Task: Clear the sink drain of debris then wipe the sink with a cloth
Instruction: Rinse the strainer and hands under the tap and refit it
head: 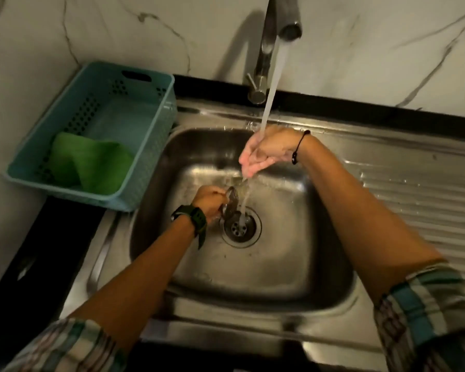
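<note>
A steel sink (293,269) fills the middle of the view, its round drain (240,229) uncovered at the bottom. Water runs from the faucet (269,49) down onto the drain. My left hand (208,204) is low in the basin just left of the drain, shut on a metal mesh strainer (232,204) held tilted beside the stream. My right hand (266,151) is higher, under the running water, fingers loosely cupped and pointing down, holding nothing I can make out. A green cloth (91,162) lies in a basket to the left.
The teal plastic basket (145,108) stands on the counter left of the sink, against the marble wall. A ribbed steel draining board (414,189) stretches to the right. A dark counter edge (38,264) runs along the lower left.
</note>
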